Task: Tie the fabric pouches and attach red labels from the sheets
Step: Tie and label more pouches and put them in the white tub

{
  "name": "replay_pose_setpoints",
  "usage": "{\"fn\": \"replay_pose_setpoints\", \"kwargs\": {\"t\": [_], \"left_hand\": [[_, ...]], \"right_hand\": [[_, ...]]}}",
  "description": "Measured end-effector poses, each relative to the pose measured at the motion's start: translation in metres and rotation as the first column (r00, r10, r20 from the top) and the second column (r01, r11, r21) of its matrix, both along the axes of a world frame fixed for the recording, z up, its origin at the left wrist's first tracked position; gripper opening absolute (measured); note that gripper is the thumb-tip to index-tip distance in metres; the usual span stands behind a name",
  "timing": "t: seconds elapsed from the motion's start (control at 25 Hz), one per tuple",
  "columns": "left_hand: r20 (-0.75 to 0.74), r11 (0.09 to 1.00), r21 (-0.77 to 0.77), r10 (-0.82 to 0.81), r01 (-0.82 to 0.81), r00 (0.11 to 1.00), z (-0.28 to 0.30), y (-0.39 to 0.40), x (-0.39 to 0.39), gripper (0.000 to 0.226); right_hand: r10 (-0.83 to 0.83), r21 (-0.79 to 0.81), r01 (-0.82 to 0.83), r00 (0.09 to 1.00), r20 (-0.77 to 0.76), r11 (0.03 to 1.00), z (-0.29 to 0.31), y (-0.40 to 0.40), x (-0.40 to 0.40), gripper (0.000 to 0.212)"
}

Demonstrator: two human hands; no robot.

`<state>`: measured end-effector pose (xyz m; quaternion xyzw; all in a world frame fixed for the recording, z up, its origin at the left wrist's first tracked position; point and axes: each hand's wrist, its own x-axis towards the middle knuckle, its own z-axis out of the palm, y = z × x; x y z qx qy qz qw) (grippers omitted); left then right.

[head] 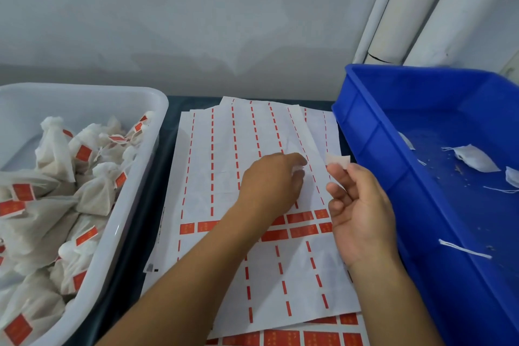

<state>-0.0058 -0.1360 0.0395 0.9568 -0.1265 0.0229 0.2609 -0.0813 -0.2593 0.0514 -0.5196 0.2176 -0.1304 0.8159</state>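
Over the label sheets [252, 154], right hand [362, 213] pinching a small white scrap [338, 161], left hand [271, 185] curled, perhaps on another.

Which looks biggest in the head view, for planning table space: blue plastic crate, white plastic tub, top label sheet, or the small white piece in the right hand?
1. Blue plastic crate, though cropped and nearer
2. White plastic tub, also cropped, so nearly tied
3. Top label sheet
4. Small white piece

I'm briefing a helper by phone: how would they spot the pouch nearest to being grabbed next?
Look in the blue crate on the right. On its floor lies a flat white pouch with loose strings. Unlike the pouches in the white tub on the left, it carries no red label.
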Motion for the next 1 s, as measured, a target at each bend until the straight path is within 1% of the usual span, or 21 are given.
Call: {"fn": "replay_pose_setpoints", "kwargs": {"t": [0.08, 0.12, 0.2, 0.32, 0.44, 0.52, 0.68, 0.76, 0.88, 1.0], "left_hand": [[-0.040, 0.984, -0.181, -0.003, -0.004, 0.999, 0.000, 0.009, -0.003, 0.028], [-0.067, 0.959, -0.283, -0.006, -0.013, 0.998, 0.000, 0.015, -0.005, 0.026], [-0.137, 0.877, -0.478, -0.020, -0.048, 0.990, 0.004, 0.027, -0.011, 0.023], [-0.206, 0.765, -0.638, -0.051, -0.095, 0.977, 0.009, 0.044, -0.023, 0.023], [-0.209, 0.634, -0.761, -0.039, -0.138, 0.977, 0.010, 0.055, -0.035, 0.017], [-0.209, 0.592, -0.788, 0.000, -0.169, 0.978, 0.008, 0.061, -0.040, 0.016], [-0.263, 0.579, -0.782, 0.027, -0.230, 0.964, 0.001, 0.075, -0.053, 0.027], [-0.287, 0.577, -0.781, 0.006, -0.238, 0.958, -0.003, 0.083, -0.059, 0.032], [-0.279, 0.587, -0.783, -0.034, -0.206, 0.960, -0.007, 0.095, -0.065, 0.038], [-0.275, 0.562, -0.805, -0.073, -0.188, 0.959, -0.009, 0.100, -0.069, 0.038]], "right_hand": [[0.006, 0.011, -0.006, 1.000, 0.008, 1.000, 0.000, 0.000, 0.000, 0.015], [0.017, 0.013, -0.017, 1.000, 0.017, 1.000, 0.000, 0.000, 0.000, 0.016], [0.050, -0.006, -0.050, 0.998, 0.038, 0.999, 0.001, 0.002, 0.000, 0.017], [0.097, -0.047, -0.094, 0.993, 0.065, 0.994, 0.000, 0.006, -0.003, 0.018], [0.140, -0.059, -0.135, 0.987, 0.079, 0.989, 0.001, 0.014, -0.005, 0.019], [0.167, -0.100, -0.159, 0.984, 0.070, 0.982, 0.000, 0.020, -0.007, 0.016], [0.217, -0.271, -0.196, 0.975, 0.049, 0.942, -0.005, 0.030, -0.008, 0.009], [0.243, -0.341, -0.208, 0.968, 0.062, 0.917, -0.003, 0.033, -0.005, 0.007], [0.311, -0.427, -0.242, 0.945, 0.098, 0.871, 0.005, 0.037, 0.007, 0.009], [0.400, -0.496, -0.298, 0.910, 0.112, 0.816, 0.005, 0.045, 0.015, 0.014]]}}
